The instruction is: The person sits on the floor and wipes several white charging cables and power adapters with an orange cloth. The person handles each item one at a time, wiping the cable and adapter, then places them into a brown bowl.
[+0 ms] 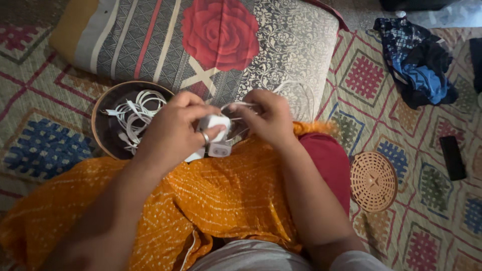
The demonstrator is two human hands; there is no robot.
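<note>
My left hand (175, 128), with a ring on one finger, is closed around a small white charger plug (217, 122). A second white adapter (219, 149) sits just below it on my orange cloth-covered lap (221, 195). My right hand (268, 118) pinches thin white cable (240, 105) beside the plug. Left of my hands, a round dark woven basket (103, 128) holds a tangle of white cables (138, 113).
A big pillow (211, 40) with a red rose print lies ahead of me. A round wicker lid (373, 181) lies on the patterned mat at right. Blue and dark clothes (416, 60) are heaped far right, with a black flat object (452, 157) near the edge.
</note>
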